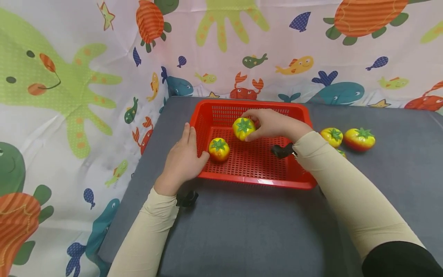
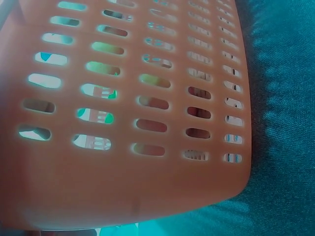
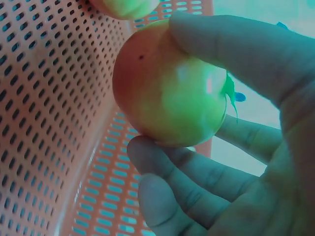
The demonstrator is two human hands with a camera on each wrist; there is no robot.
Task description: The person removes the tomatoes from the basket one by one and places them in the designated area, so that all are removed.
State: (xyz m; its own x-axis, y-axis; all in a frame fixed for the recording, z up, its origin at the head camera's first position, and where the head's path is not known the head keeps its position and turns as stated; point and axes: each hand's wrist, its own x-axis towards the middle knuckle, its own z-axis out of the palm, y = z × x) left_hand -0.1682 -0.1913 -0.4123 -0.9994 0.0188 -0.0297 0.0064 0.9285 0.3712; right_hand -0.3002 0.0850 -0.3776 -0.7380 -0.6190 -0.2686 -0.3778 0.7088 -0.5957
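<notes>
My right hand (image 1: pixel 268 122) grips a yellow-and-red tomato (image 1: pixel 243 129) with a green star-shaped calyx, inside the red basket (image 1: pixel 242 180). In the right wrist view the thumb and fingertips press on opposite sides of this tomato (image 3: pixel 170 88). A second tomato (image 1: pixel 219 150) sits in the left part of the basket. Along the basket's left rim lies my left hand (image 1: pixel 181 159), its fingers straight and its thumb by the near-left corner. The left wrist view is filled mostly by the slotted basket wall (image 2: pixel 128 182); the left hand's fingers are hardly seen there.
Several more tomatoes stand right of the basket: one yellow (image 1: pixel 331 137), one redder (image 1: pixel 360 139), another partly hidden by the right sleeve (image 1: pixel 346 192). The grey table (image 1: pixel 242 231) meets a curtain (image 1: pixel 214 57) printed with sea animals, behind and at left.
</notes>
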